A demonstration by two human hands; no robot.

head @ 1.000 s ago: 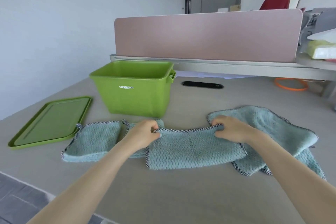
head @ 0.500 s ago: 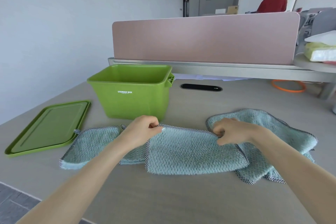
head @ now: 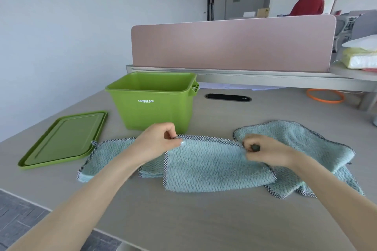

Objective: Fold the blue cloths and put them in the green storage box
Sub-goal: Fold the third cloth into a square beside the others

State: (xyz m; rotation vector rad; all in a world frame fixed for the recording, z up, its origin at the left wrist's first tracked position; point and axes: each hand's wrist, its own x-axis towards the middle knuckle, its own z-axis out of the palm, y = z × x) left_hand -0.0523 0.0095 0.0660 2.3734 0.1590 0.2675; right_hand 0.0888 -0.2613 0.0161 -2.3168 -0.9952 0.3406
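Note:
A folded blue cloth point(head: 216, 169) with a checkered hem lies flat on the table in front of me. My left hand point(head: 157, 142) pinches its far left corner and my right hand point(head: 263, 152) pinches its far right corner. Another blue cloth point(head: 106, 155) lies flat to the left, partly under the middle one. A crumpled blue cloth point(head: 302, 144) lies to the right, under my right wrist. The green storage box point(head: 153, 108) stands open just behind my left hand; its inside bottom is hidden.
The green lid point(head: 63, 138) lies flat left of the box. A pink desk divider point(head: 232, 45) closes off the back of the table. A black cable slot point(head: 228, 97) and an orange ring point(head: 325, 96) lie beyond. A person in red point(head: 308, 4) stands far off.
Both hands stay on the cloth's far corners. The cloth's far edge has settled flatter onto the table, and my view has shifted slightly.

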